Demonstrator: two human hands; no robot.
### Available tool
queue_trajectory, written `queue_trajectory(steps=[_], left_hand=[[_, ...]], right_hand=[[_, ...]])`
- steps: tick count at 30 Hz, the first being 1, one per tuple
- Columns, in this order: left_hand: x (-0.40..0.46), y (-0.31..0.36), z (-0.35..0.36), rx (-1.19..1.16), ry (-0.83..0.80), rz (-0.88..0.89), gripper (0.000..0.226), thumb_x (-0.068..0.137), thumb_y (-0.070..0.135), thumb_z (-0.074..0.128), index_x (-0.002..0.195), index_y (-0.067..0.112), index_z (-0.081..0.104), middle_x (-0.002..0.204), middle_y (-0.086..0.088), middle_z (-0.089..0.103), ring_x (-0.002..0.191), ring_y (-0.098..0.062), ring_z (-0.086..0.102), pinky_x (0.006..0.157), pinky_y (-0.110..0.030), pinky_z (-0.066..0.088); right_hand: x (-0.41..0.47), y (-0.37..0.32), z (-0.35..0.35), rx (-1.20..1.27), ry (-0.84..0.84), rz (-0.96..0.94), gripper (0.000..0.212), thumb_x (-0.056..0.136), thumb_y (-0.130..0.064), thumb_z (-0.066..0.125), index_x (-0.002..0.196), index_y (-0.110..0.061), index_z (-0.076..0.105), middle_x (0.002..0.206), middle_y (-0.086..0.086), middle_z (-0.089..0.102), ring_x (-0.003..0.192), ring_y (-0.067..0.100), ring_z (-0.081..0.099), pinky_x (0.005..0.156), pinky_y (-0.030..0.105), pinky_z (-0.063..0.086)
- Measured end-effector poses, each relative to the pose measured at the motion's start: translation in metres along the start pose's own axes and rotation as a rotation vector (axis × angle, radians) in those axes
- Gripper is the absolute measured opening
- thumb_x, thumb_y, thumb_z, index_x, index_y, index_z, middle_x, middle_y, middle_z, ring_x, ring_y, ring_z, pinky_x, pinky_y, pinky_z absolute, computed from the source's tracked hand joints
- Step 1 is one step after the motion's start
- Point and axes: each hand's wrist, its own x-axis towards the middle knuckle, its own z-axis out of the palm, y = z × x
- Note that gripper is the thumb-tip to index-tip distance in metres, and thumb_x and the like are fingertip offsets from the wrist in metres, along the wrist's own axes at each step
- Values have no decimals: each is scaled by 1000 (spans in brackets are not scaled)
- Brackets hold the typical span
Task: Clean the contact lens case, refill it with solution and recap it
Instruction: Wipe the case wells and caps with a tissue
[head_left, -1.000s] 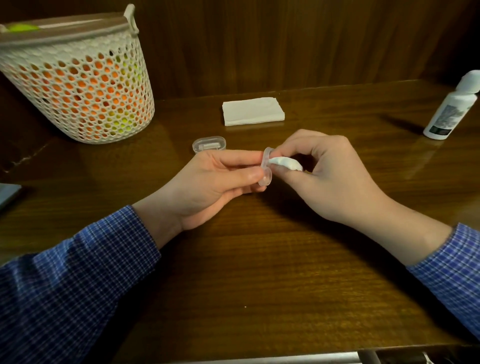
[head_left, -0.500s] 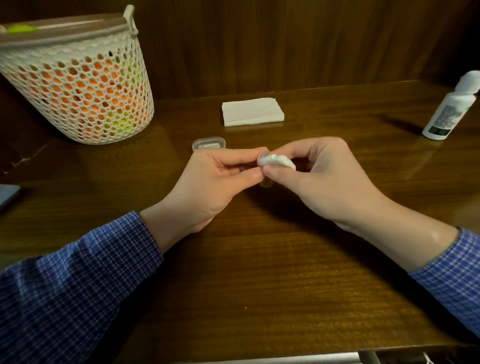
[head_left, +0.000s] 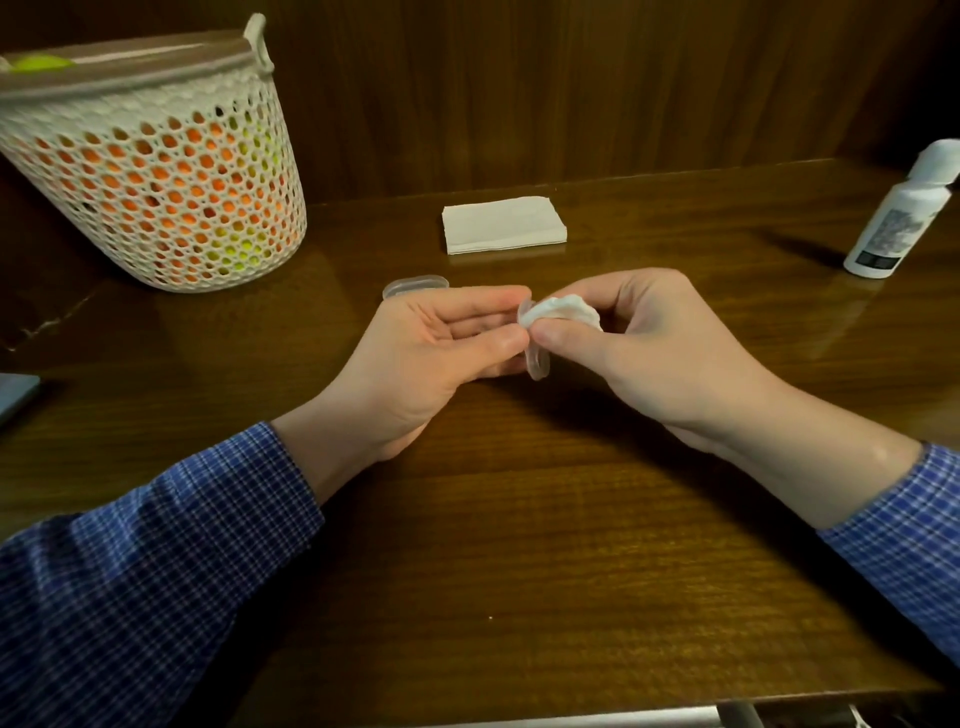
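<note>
Pinched between left hand (head_left: 415, 358) thumb and fingers, the clear lens case (head_left: 535, 358) stands on edge above the wooden table (head_left: 519, 545). Right hand (head_left: 654, 353) pinches a white tissue wad (head_left: 563, 310) against its upper end. The clear lid (head_left: 414, 285) lies just behind the left hand, the solution bottle (head_left: 904, 213) far right.

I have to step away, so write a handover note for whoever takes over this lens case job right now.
Left hand: pinches the clear lens case on edge, above the table.
Right hand: grip on a wad of white tissue, pressed against the case.
Clear lid: off, lying on the table behind the left hand.
Solution bottle: upright at far right, untouched.
Folded tissues: at the back, centre.
Done: case opened, wiping under way.
Left: finish wiping, refill with solution, recap.
</note>
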Motion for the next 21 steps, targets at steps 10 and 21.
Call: queue_trajectory(steps=[10, 21], left_hand=[[-10, 2, 11, 523, 166, 306, 39, 88, -1, 73, 126, 4, 68, 115, -4, 75, 104, -11, 74, 87, -27, 61], [-5, 8, 8, 239, 203, -26, 33, 94, 9, 67, 127, 16, 67, 101, -3, 78, 96, -16, 76, 79, -27, 62]], right_hand=[[-2, -1, 0, 293, -55, 216, 11, 92, -21, 73, 95, -17, 83, 91, 10, 78, 78, 12, 63, 62, 21, 51], [0, 6, 2, -312, 154, -305, 10, 96, -28, 68, 102, -25, 75, 94, -14, 69, 93, 3, 63, 75, 13, 49]])
